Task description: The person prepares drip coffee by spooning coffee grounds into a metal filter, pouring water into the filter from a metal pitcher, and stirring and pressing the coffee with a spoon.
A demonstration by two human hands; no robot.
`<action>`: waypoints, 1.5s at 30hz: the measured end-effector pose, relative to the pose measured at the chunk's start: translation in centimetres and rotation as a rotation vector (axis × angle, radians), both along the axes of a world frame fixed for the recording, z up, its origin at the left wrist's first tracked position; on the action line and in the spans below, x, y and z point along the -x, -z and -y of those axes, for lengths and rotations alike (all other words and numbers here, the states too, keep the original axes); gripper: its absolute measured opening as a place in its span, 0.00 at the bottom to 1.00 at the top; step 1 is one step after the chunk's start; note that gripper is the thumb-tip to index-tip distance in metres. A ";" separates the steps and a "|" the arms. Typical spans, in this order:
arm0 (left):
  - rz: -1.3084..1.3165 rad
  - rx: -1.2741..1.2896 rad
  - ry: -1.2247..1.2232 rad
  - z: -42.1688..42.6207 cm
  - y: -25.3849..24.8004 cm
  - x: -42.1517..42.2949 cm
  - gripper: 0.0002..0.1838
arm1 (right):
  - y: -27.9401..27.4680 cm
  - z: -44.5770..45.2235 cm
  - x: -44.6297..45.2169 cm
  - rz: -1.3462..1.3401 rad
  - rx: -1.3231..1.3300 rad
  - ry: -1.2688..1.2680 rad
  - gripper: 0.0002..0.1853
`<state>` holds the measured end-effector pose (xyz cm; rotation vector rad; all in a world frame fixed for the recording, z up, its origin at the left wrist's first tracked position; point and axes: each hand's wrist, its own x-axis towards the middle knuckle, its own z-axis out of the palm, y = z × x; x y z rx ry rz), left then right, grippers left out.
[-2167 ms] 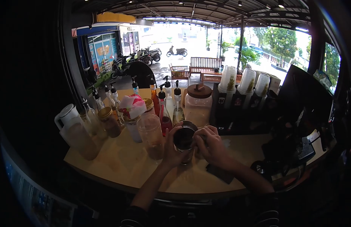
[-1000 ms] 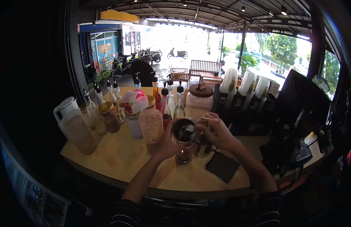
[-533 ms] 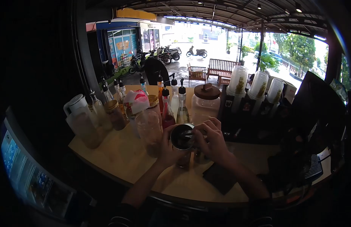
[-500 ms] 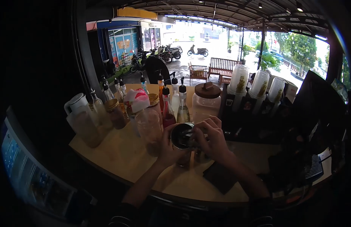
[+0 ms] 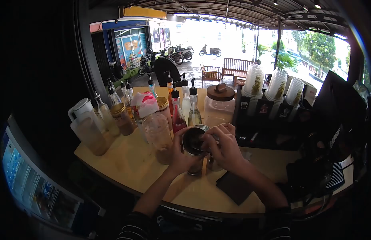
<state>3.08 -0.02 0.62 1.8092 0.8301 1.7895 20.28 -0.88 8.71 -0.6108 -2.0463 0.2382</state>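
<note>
A round metal cup (image 5: 194, 140) with dark contents is tilted toward me above the counter. My left hand (image 5: 180, 154) is wrapped round its left side. The fingers of my right hand (image 5: 223, 146) are pinched together at the cup's right rim; a thin utensil seems to be between them, but it is too dark to make out. Below the cup, a small glass (image 5: 195, 168) stands on the counter, partly hidden by the cup and my left hand. A large clear plastic container (image 5: 158, 138) is just left of my left hand.
Pump bottles (image 5: 177, 116) and a wood-lidded jar (image 5: 219, 104) stand behind the cup. Pitchers (image 5: 88, 132) and gold-lidded jars (image 5: 122, 120) are left. Stacked plastic cups (image 5: 254, 82) fill a black holder. A dark cloth (image 5: 235, 188) lies on the counter (image 5: 125, 164); a monitor (image 5: 329, 108) stands right.
The view has turned, so the scene sits farther right than at first. My left hand still holds the cup, whose tilt varies slightly, while my right fingers have shifted a little at its rim.
</note>
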 end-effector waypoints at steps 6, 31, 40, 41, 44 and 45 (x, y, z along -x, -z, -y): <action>0.012 0.035 0.005 -0.5 0.6 0.3 0.48 | -0.2 0.2 0.4 -0.052 0.019 0.001 0.04; -0.130 0.008 0.051 0.3 0.0 2.1 0.44 | -0.6 0.3 -0.8 0.072 0.138 -0.044 0.07; -0.004 0.115 -0.037 0.8 0.8 0.7 0.43 | 0.6 0.4 -0.6 -0.227 0.407 -0.114 0.08; 0.003 0.153 -0.043 0.7 0.9 0.8 0.44 | 0.4 0.6 -0.5 -0.189 0.346 -0.076 0.08; 0.013 0.216 -0.050 0.9 0.4 0.8 0.45 | -0.4 0.8 -0.1 -0.133 0.248 -0.042 0.08; 0.018 0.241 -0.047 1.0 0.3 0.7 0.45 | -0.5 0.7 0.1 -0.134 0.248 -0.043 0.08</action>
